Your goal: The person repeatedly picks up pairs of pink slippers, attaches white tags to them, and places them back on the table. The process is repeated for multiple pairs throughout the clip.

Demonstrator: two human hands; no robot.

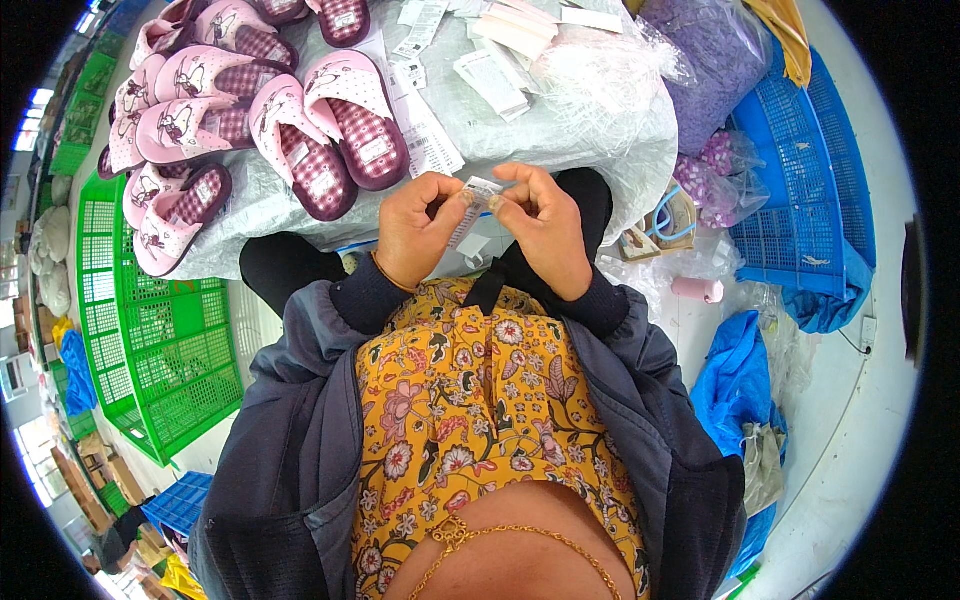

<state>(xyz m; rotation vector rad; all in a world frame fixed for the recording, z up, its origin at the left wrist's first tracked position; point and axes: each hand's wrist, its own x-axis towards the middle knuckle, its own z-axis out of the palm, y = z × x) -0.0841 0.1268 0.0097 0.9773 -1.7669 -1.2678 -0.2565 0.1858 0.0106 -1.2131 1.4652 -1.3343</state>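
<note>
Close in front of my body, at the near edge of the table, my left hand [421, 228] and my right hand [545, 232] pinch a small white printed label [472, 214] between thumbs and forefingers. The label is tilted, and part of it is hidden behind the fingers. Just left of my left hand lies a pair of pink slippers [345, 80] with dark plum soles and checked insoles. Several more pink slippers [185, 205] are heaped farther left. A long printed sticker sheet [430, 140] lies flat beyond my left hand.
The table [560, 160] has a pale plastic cover. Paper cards [495, 85] and clear plastic bags [600, 80] lie at its far side. A green crate [170, 350] stands left; blue crates [790, 170], a purple bag [710, 70] and a small box [665, 225] are right.
</note>
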